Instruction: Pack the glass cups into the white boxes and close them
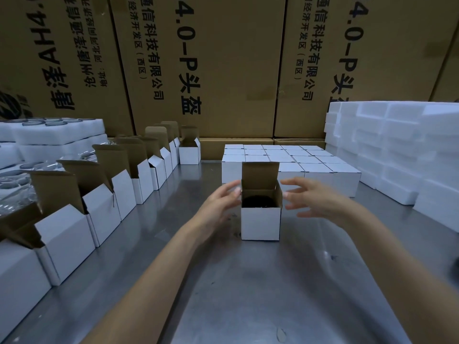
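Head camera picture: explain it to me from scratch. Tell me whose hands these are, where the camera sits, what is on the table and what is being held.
There is no machine here. A person wears one camera on the head, looking forward and down, so the two arms reaching in are the person's own.

The left hand and the right hand hover on either side of an open white box on a metal table. The fingers are spread and neither hand holds anything. The box's lid stands up, and something dark lies inside; it cannot be made out clearly.

A row of open boxes runs along the left. Behind the middle box sits a block of closed boxes. White foam trays are stacked on the right, and more foam with glass cups on the far left. Big brown cartons form the backdrop.
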